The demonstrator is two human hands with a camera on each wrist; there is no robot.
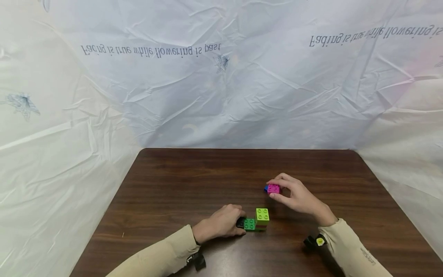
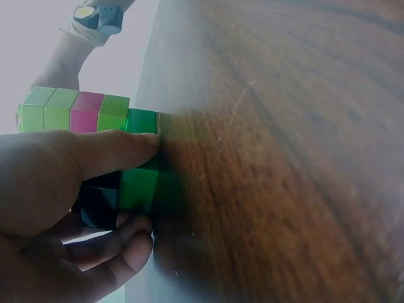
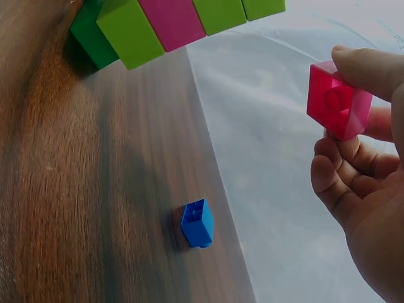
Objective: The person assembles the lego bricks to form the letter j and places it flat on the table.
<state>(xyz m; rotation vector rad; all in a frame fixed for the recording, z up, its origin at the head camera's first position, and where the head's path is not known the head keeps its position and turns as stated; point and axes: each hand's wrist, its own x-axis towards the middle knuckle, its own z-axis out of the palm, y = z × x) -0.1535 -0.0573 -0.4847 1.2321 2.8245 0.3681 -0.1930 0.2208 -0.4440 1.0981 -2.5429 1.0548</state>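
My left hand (image 1: 221, 222) grips the left end of a toy-brick build, thumb on the near side and fingers round the far side. Its green base (image 1: 249, 224) lies on the table, with a black brick (image 2: 99, 207) at the gripped end. A tower of lime bricks (image 1: 262, 214) with a pink one (image 2: 86, 112) among them stands at the right end. Up and right of that, my right hand (image 1: 297, 195) pinches a loose pink brick (image 3: 341, 104) between thumb and fingers, its hollow underside showing in the right wrist view. This brick is raised above the table.
A small blue brick (image 3: 197, 224) lies on its side on the wooden table (image 1: 194, 173), partly hidden behind the held pink brick in the head view. White printed sheeting (image 1: 173, 96) hangs behind the table's far edge and along both sides.
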